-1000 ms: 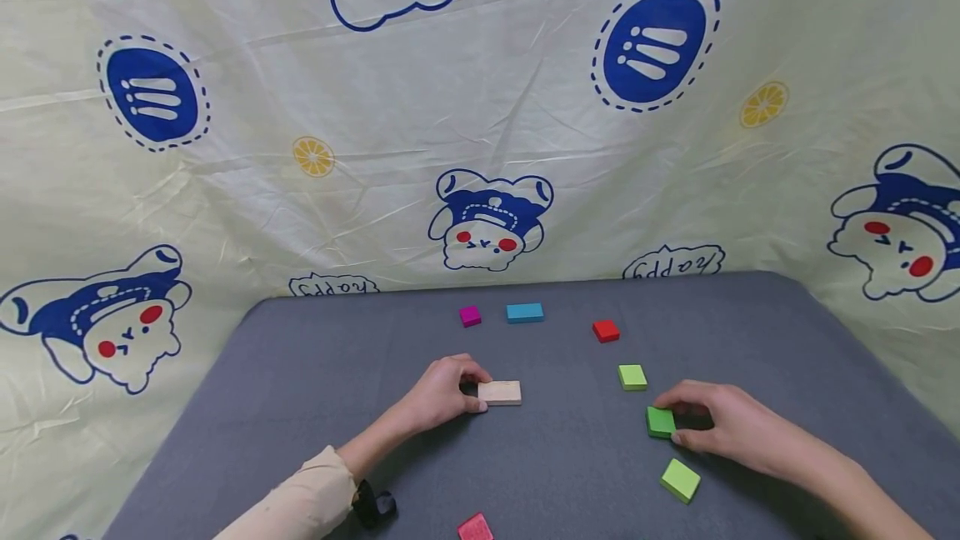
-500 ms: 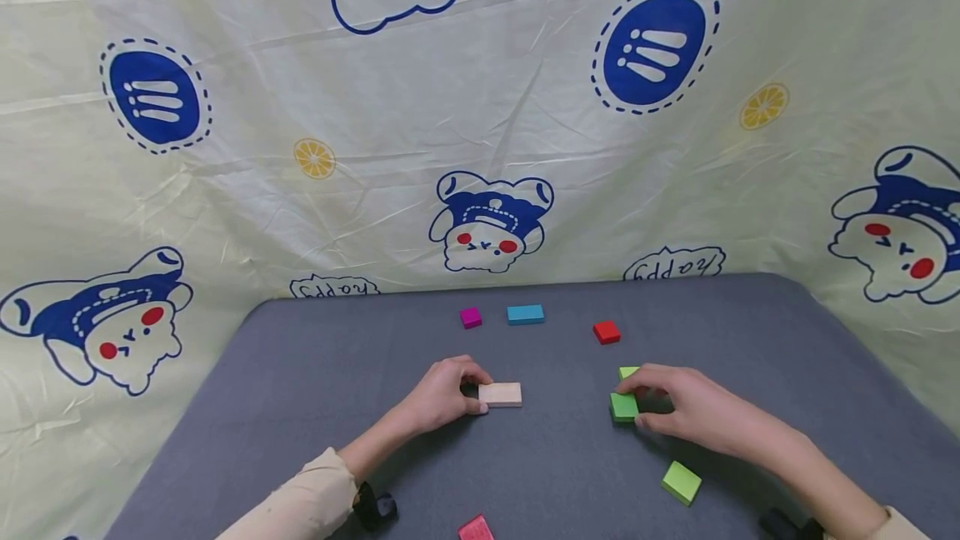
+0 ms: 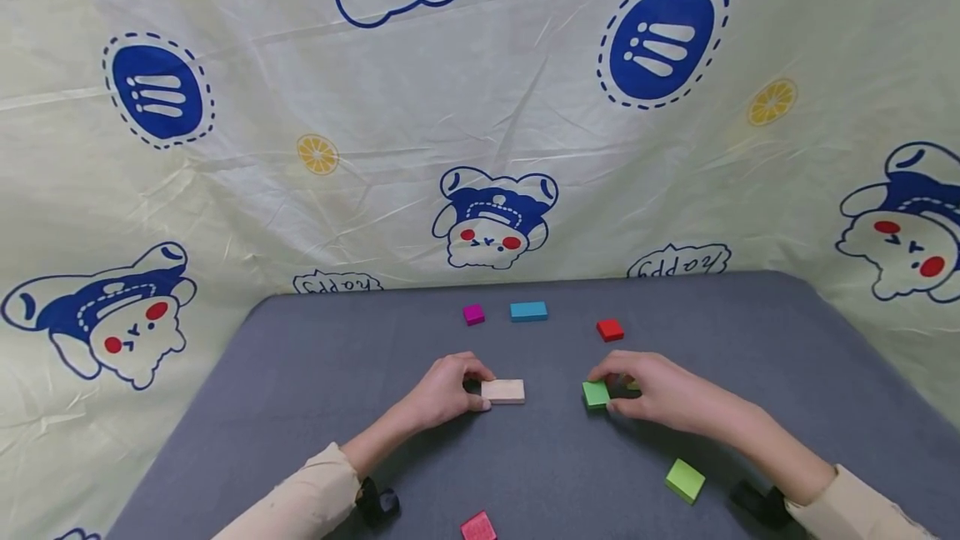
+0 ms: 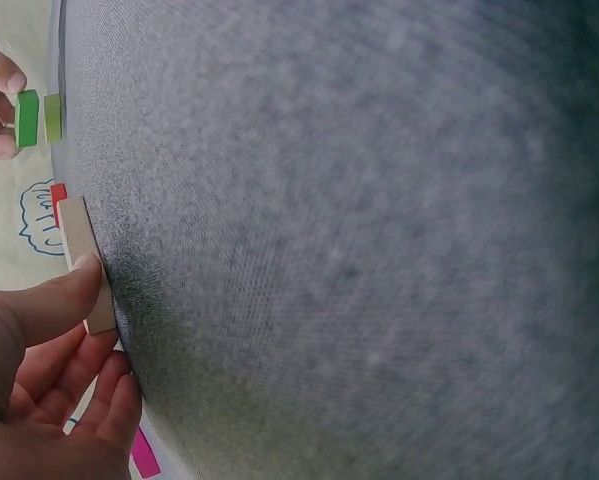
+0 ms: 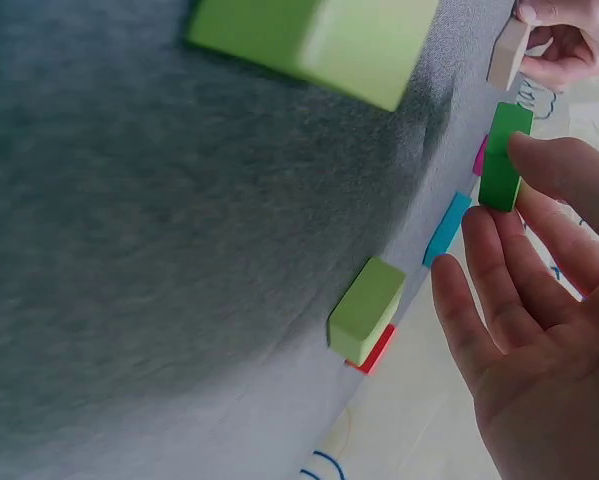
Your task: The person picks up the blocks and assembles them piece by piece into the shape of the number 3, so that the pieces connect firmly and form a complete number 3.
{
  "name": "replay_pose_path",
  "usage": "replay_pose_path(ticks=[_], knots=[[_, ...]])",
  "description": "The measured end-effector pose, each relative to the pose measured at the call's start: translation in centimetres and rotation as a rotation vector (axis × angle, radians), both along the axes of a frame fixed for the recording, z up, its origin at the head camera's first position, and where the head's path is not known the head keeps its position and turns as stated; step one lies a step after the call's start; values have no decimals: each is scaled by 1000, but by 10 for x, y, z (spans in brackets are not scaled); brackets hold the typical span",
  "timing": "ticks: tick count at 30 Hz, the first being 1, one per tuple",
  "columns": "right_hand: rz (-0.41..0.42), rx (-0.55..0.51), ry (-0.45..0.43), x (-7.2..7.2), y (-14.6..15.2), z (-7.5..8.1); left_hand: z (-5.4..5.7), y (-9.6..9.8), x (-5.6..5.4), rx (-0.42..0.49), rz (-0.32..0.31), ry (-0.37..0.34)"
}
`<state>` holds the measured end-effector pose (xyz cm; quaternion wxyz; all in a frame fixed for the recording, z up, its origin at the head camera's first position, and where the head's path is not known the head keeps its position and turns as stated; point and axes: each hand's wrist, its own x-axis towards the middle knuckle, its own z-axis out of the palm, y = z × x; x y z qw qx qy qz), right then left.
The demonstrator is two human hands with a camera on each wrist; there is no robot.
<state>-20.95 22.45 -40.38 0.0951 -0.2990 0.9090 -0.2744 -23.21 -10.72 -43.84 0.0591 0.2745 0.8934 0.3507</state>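
Observation:
My left hand (image 3: 448, 392) pinches the left end of a plain wooden block (image 3: 504, 392) at the middle of the grey table. In the left wrist view the thumb lies across that wooden block (image 4: 85, 262). To its right, my right hand (image 3: 656, 390) grips a dark green block (image 3: 596, 395) between thumb and fingers, a short gap from the wooden one. The right wrist view shows the thumb on the green block (image 5: 506, 158), the other fingers spread below. A light green block (image 5: 367, 310) is mostly hidden behind the right hand in the head view.
Towards the far edge lie a magenta block (image 3: 473, 314), a blue block (image 3: 528, 312) and a red block (image 3: 611, 330). Nearer are another light green block (image 3: 686, 481) and a pinkish-red block (image 3: 478, 526). A printed cloth (image 3: 375, 107) hangs behind the grey table (image 3: 337, 340).
My right hand has carried the dark green block leftward and slightly away from me, towards the wooden block, passing in front of a light green one. The left hand stays put.

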Motion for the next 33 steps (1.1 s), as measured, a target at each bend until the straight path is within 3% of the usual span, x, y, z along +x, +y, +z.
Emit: replay_pose_path(ticks=[7,33], knots=[[46,4,-7,-10,-15,0,3,1,0,1,-5,0],[73,47,-9,-28,-66,-8,1,0,-1,11,-16,0]])
